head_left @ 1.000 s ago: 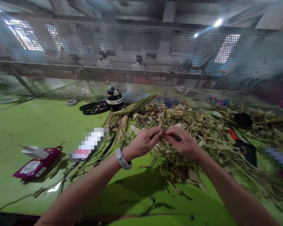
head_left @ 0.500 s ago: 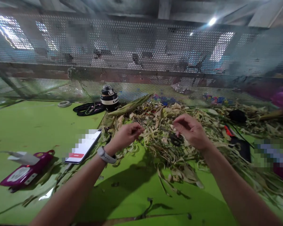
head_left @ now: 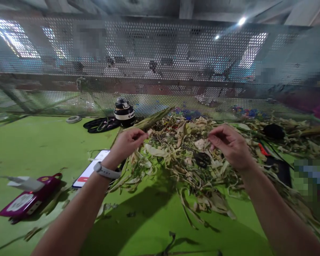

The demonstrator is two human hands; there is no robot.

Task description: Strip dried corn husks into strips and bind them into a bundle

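My left hand (head_left: 130, 144), with a pale watch strap on its wrist, hovers over the left side of a heap of dried plant strips and leaves (head_left: 173, 149). Its thumb and fingers are pinched; a tiny pale bit shows at the tips, too small to name. Over the heap's right side, my right hand (head_left: 230, 145) also has thumb and fingertips together. What they hold, if anything, cannot be made out. Just left of its fingertips is a cream-coloured clump (head_left: 201, 144). Below that, a dark rounded object (head_left: 202, 160) lies among the strips.
A phone (head_left: 92, 169) and a purple power strip (head_left: 29, 199) with a white plug lie left on the green table (head_left: 48, 142). A black bottle (head_left: 123, 113) stands behind. Perforated metal mesh (head_left: 160, 71) rises at the back; a black pouch (head_left: 278, 170) lies right.
My hands have moved apart, the left one leftward and slightly up, the right one rightward. Both stay pinched. More of the heap shows between them.
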